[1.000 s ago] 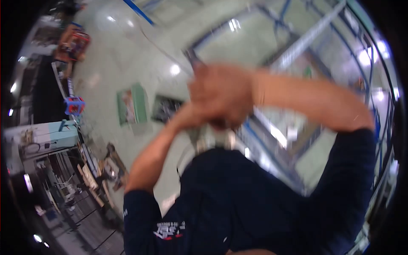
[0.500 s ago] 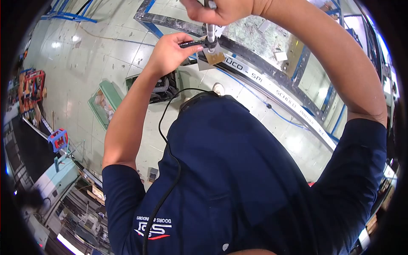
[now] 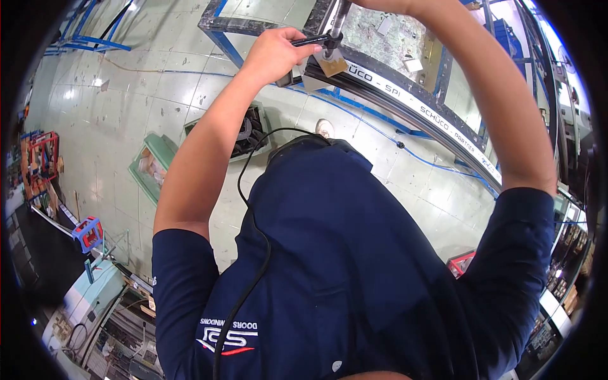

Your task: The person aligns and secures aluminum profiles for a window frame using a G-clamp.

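My left hand (image 3: 278, 54) is closed round the black side handle (image 3: 310, 41) of a tool. The tool's metal shaft (image 3: 340, 22) stands roughly upright over a small tan plate (image 3: 332, 64) at the end of a long profile (image 3: 405, 96) with Schüco lettering. At the top edge, my right hand (image 3: 383, 5) is mostly cut off, close to the shaft's upper end. Its fingers are out of frame, so what it holds cannot be seen.
A blue and black metal frame (image 3: 237, 26) carries the profile. On the tiled floor lie a green bin (image 3: 144, 171), a dark open case (image 3: 256, 133) and a blue hose (image 3: 437, 163). Red racks (image 3: 44, 155) stand at the far left.
In the view, my left hand and the tool have shifted up and to the right. My right hand has moved up, and its fingers have left the frame.
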### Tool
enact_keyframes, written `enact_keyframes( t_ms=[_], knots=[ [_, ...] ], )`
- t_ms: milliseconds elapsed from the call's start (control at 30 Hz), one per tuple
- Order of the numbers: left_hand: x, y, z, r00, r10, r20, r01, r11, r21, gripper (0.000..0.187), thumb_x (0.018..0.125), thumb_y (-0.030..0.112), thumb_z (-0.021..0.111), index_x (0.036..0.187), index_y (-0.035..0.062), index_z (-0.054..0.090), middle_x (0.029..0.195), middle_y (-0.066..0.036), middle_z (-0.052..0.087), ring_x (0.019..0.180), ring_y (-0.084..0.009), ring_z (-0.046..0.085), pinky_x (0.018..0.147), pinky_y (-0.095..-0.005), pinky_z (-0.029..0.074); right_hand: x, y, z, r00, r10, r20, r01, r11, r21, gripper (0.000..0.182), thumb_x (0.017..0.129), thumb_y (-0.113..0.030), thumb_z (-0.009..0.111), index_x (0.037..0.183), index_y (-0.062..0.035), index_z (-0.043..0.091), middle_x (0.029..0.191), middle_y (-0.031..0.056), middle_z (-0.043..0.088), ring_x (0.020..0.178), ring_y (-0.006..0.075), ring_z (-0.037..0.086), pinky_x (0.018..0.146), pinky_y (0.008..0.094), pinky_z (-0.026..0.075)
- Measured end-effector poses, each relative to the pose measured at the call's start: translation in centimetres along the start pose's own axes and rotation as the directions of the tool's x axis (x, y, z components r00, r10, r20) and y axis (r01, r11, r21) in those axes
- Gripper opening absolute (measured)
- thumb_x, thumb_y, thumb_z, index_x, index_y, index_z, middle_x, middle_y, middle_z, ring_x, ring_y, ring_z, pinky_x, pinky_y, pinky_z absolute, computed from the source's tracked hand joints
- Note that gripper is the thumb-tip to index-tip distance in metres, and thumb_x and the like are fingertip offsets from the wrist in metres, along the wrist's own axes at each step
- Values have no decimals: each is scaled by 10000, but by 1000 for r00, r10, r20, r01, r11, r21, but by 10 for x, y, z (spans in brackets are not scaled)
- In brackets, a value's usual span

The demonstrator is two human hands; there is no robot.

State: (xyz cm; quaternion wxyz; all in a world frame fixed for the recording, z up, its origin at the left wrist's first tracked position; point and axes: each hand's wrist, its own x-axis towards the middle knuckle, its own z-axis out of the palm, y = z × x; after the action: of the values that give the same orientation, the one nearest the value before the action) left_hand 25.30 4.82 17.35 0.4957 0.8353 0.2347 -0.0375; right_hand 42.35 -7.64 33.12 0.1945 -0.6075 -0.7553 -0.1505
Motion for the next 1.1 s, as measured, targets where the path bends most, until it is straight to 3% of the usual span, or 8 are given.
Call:
enact_keyframes(
  t_ms=[133, 167, 200, 300, 400, 733, 833, 1100],
  knots=[
    [3, -36, -1, 966, 256, -34, -258, 960, -110, 568, 814, 358, 846, 1263, 56, 675, 1090, -131, 736, 1034, -208, 693, 891, -322, 533, -37, -59, -7, 880, 252, -402, -279, 960, -8, 574, 884, -374, 713, 1336, -44, 587, 1237, 184, 594, 1151, 324, 577, 958, 465, 491],
    [-2, -45, -3, 959, 282, -37, -284, 939, -193, 624, 815, 335, 850, 1327, 60, 624, 1204, -142, 695, 1124, -230, 661, 934, -339, 524, -65, -64, 14, 778, 383, -498, -403, 912, 70, 230, 836, -167, 745, 1021, -72, 647, 971, 99, 634, 877, 225, 626, 818, 361, 480],
    [-9, -49, -7, 950, 310, -43, -310, 911, -273, 686, 816, 313, 853, 1390, 64, 572, 1317, -153, 655, 1215, -252, 629, 977, -356, 515, -86, -82, 29, 722, 364, -588, -414, 909, 54, 235, 941, -91, 668, 1162, -25, 624, 1038, 119, 632, 914, 212, 618, 841, 325, 488],
    [-25, -75, -9, 970, 191, -153, -233, 909, -345, 730, 834, 309, 851, 1429, 46, 519, 1381, -177, 609, 1276, -274, 583, 1037, -363, 476, -140, -154, 94, 464, 883, -74, -804, 454, 383, 322, 903, -95, 674, 1224, -98, 648, 848, 104, 630, 791, 270, 650, 754, 405, 525],
    [-42, -118, 0, 970, 63, -235, -164, 881, -443, 692, 879, 321, 821, 1422, 17, 518, 1363, -199, 613, 1291, -269, 563, 1072, -354, 438, -139, -179, 137, 378, 835, 400, -925, 328, 191, 654, 917, -200, 628, 1527, -160, 398, 784, 212, 708, 727, 442, 683, 711, 529, 546],
    [-198, -405, 36, 820, -570, -61, 521, 785, -336, 660, 886, 379, 774, 1342, -62, 593, 1292, -214, 673, 1191, -282, 649, 1020, -377, 491, -105, -148, 185, 261, 827, 498, -923, 365, -123, 829, 896, -248, 591, 1610, -90, 198, 859, 253, 718, 800, 424, 711, 780, 532, 562],
    [-296, -454, 49, 526, -846, -88, 826, 532, -185, 702, 851, 407, 785, 1344, -58, 599, 1282, -242, 674, 1199, -334, 648, 1007, -433, 498, -99, -151, 176, 241, 811, 533, -926, 357, -125, 830, 885, -219, 573, 1609, -59, 200, 928, 258, 723, 862, 428, 715, 809, 531, 558],
    [-379, -443, 77, 477, -879, -7, 846, 461, -267, 675, 895, 430, 743, 1383, -6, 582, 1182, -165, 698, 863, -240, 644, 662, -384, 519, -102, -159, 180, 236, 824, 515, -935, 337, -112, 826, 865, -179, 562, 1601, -33, 217, 974, 274, 724, 900, 438, 716, 836, 536, 551]
  ],
)
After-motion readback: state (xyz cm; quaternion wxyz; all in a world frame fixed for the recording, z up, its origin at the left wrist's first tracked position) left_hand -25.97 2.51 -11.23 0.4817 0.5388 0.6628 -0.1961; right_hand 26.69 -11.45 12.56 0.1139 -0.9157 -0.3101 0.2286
